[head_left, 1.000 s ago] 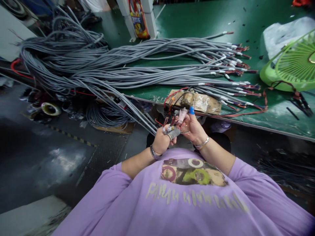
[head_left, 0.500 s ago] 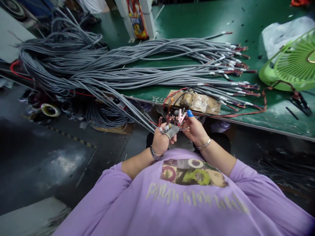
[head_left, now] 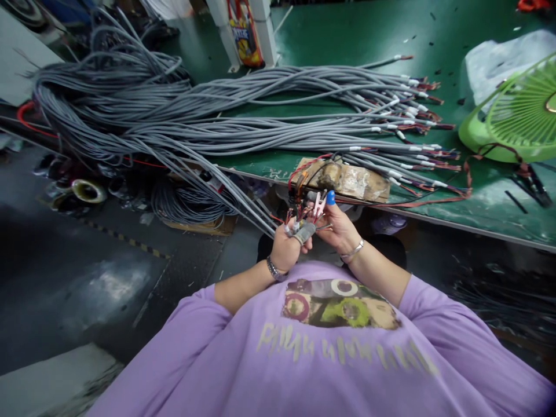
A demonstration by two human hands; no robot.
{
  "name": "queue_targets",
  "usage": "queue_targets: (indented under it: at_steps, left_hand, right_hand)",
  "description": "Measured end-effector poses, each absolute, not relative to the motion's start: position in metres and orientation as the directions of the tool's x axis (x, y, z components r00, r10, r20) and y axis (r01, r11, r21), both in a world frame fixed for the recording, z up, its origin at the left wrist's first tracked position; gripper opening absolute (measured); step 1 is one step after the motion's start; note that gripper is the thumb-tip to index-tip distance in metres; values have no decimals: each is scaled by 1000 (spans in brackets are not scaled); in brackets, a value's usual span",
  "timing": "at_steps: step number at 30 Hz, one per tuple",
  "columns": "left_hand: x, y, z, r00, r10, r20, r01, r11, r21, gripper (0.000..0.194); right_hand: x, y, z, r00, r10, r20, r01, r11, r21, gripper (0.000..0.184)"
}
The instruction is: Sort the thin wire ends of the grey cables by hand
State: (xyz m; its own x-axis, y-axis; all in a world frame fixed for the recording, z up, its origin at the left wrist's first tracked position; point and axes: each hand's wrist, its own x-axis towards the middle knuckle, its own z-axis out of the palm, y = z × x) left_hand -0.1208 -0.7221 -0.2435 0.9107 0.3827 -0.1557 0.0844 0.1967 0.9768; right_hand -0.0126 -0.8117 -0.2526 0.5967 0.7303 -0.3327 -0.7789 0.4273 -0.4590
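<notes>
My left hand (head_left: 286, 246) is closed round the end of a grey cable (head_left: 243, 205), with a taped finger across the stripped red wires. My right hand (head_left: 341, 226), a blue cot on one fingertip, pinches a small pink clip (head_left: 319, 204) against those wire ends. Both hands meet just below the front edge of the green table (head_left: 478, 202), in front of a brown taped block (head_left: 347, 178) with red and black leads. A big bundle of grey cables (head_left: 226, 116) lies across the table and hangs off its left end.
A green fan (head_left: 516, 116) and a white plastic bag (head_left: 499, 63) sit at the table's right. Black tools (head_left: 532, 182) lie beside the fan. Coiled cable (head_left: 186, 202) and tape rolls (head_left: 87, 191) clutter the dark floor at left. A white post (head_left: 260, 29) stands behind.
The right hand has shifted slightly, bringing the pink clip onto the wire ends; the left hand stays closed on the cable end. Otherwise only small camera movement.
</notes>
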Motion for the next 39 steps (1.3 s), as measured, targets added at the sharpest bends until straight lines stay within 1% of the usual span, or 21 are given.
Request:
queue_targets:
  at_steps: [2,5,8,11,13,15,17,19,21,23,26,29,32,39]
  left_hand:
    - [-122,-722,-243,911,377,-165,97,192,977,37]
    - [-123,-722,-243,916,364,-166,102,189,977,37]
    - [-124,-721,-241,918,362,-162,98,189,977,37]
    - [-129,-720,-237,917,363,-167,105,184,977,37]
    - [-133,-720,-235,918,366,-153,95,171,981,37]
    - [-137,-720,-233,920,370,-128,72,162,984,38]
    - [-139,-720,-232,919,378,-113,54,165,985,37]
    - [-138,-720,-232,915,385,-117,52,174,983,35]
    - [-135,-721,-233,913,390,-121,52,183,982,35]
    - [-131,-723,-235,911,396,-117,46,185,982,36]
    - [-126,-724,-237,909,401,-110,39,181,983,38]
    - [-123,-725,-239,909,401,-116,44,184,982,40]
    - [-123,-725,-240,901,413,-131,57,187,981,40]
    - [-126,-725,-241,887,431,-167,103,166,981,39]
  right_hand:
    - [-13,-811,-253,598,716,-360,-786,434,-440,34]
    - [-14,-810,-253,609,699,-376,-782,449,-433,34]
    - [-15,-811,-253,609,711,-352,-778,448,-440,40]
    - [-15,-815,-252,582,743,-330,-787,414,-457,49]
    - [-13,-819,-251,561,761,-326,-795,385,-469,51]
    - [-12,-823,-249,556,765,-326,-796,376,-475,48]
    - [-12,-825,-247,571,750,-334,-786,383,-485,41]
    - [-13,-825,-247,594,728,-343,-768,386,-512,33]
    - [-14,-824,-249,619,711,-334,-741,387,-549,29]
    - [-15,-823,-252,646,697,-312,-711,401,-578,33]
    - [-15,-820,-255,669,676,-309,-691,411,-595,43]
    - [-13,-818,-254,629,699,-341,-728,376,-572,48]
    - [-11,-816,-253,576,734,-361,-780,360,-512,48]
    - [-9,-810,-257,603,698,-386,-786,436,-439,39]
